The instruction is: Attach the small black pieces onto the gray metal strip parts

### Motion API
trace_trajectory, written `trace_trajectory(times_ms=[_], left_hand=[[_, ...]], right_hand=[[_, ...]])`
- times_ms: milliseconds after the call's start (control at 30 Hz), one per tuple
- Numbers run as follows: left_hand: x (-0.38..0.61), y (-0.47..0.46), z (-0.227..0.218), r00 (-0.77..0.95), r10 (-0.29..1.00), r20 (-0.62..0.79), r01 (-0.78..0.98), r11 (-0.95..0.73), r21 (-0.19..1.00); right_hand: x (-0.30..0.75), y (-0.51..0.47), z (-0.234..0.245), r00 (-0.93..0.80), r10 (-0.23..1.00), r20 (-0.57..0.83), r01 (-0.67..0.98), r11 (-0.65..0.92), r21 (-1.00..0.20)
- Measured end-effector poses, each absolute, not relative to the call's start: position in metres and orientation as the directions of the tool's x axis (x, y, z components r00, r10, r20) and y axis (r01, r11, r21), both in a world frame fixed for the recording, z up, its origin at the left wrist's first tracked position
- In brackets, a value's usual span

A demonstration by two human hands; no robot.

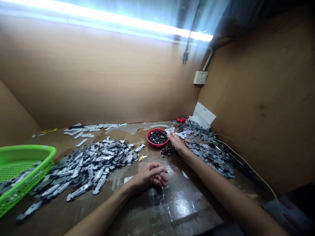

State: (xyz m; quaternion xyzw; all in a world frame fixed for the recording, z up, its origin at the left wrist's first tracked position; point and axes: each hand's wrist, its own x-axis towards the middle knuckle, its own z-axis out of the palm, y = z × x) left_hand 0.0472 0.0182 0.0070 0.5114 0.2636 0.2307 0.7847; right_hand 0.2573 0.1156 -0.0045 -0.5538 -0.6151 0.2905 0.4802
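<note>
red round bowl (157,145) of small black parts (157,137) at 12 o'clock; right hand (177,142) by it, grip unclear; left hand (152,175) half-curled, looks empty. long grey pieces (103,158) heaped at 10: plenty left, done count unclear.

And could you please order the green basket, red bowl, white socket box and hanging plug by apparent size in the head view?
Green basket, partly out of frame
Red bowl
White socket box
Hanging plug
</note>
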Motion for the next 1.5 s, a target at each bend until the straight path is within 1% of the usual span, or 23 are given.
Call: trace_trajectory(times_ms=[100, 167, 233, 333, 433, 500, 567, 633, 833, 900, 1000, 1067, 1167, 1333, 1367, 1433, 1500], left_hand=[[0.044, 0.020, 0.007, 0.773, 0.609, -0.176, -0.096, 0.387, 0.917], [0.043, 0.022, 0.005, 0.785, 0.595, -0.173, -0.100, 0.397, 0.912], [0.042, 0.023, 0.003, 0.795, 0.585, -0.162, -0.117, 0.409, 0.905], [0.042, 0.025, 0.001, 0.814, 0.562, -0.146, -0.135, 0.428, 0.894], [0.042, 0.028, -0.001, 0.829, 0.544, -0.130, -0.155, 0.447, 0.881], [0.041, 0.029, -0.001, 0.834, 0.538, -0.120, -0.169, 0.458, 0.873], [0.041, 0.030, -0.001, 0.838, 0.533, -0.117, -0.179, 0.471, 0.864], [0.041, 0.031, -0.001, 0.839, 0.531, -0.119, -0.185, 0.485, 0.855], [0.042, 0.034, -0.002, 0.846, 0.519, -0.119, -0.182, 0.492, 0.851], [0.042, 0.034, -0.001, 0.847, 0.518, -0.121, -0.179, 0.491, 0.853], [0.041, 0.032, 0.001, 0.842, 0.525, -0.122, -0.178, 0.485, 0.856], [0.040, 0.030, 0.002, 0.836, 0.535, -0.125, -0.180, 0.481, 0.858], [0.039, 0.028, 0.004, 0.821, 0.557, -0.127, -0.188, 0.474, 0.860], [0.042, 0.029, 0.002, 0.775, 0.619, -0.129, -0.253, 0.490, 0.834], [0.044, 0.030, 0.001, 0.759, 0.636, -0.139, -0.267, 0.499, 0.825], [0.047, 0.031, -0.002, 0.722, 0.670, -0.171, -0.288, 0.515, 0.807], [0.050, 0.030, -0.005, 0.688, 0.699, -0.195, -0.313, 0.529, 0.789]], right_hand=[[0.242, 0.133, 0.003, 0.142, 0.956, 0.256, 0.479, 0.160, -0.863], [0.232, 0.139, 0.007, 0.154, 0.954, 0.259, 0.520, 0.144, -0.842], [0.222, 0.139, 0.009, 0.115, 0.953, 0.280, 0.581, 0.164, -0.798], [0.210, 0.131, 0.011, 0.000, 0.949, 0.316, 0.681, 0.231, -0.695], [0.206, 0.123, 0.014, -0.089, 0.937, 0.337, 0.721, 0.294, -0.627], [0.212, 0.120, 0.017, -0.100, 0.925, 0.366, 0.760, 0.308, -0.572], [0.226, 0.120, 0.022, -0.046, 0.919, 0.393, 0.838, 0.249, -0.486], [0.251, 0.123, 0.027, 0.039, 0.917, 0.396, 0.904, 0.136, -0.405], [0.349, 0.131, 0.032, 0.253, 0.924, 0.287, 0.940, -0.164, -0.300], [0.370, 0.129, 0.027, 0.281, 0.929, 0.242, 0.939, -0.215, -0.267], [0.382, 0.122, 0.021, 0.274, 0.940, 0.203, 0.946, -0.225, -0.234], [0.383, 0.117, 0.021, 0.248, 0.947, 0.206, 0.954, -0.202, -0.223], [0.379, 0.106, 0.028, 0.198, 0.949, 0.246, 0.964, -0.143, -0.223], [0.337, 0.067, 0.036, 0.097, 0.936, 0.338, 0.962, -0.001, -0.273], [0.320, 0.056, 0.035, 0.055, 0.935, 0.351, 0.953, 0.056, -0.298], [0.281, 0.033, 0.029, -0.079, 0.914, 0.397, 0.863, 0.262, -0.431], [0.244, 0.014, 0.023, -0.194, 0.903, 0.384, 0.771, 0.382, -0.509]])
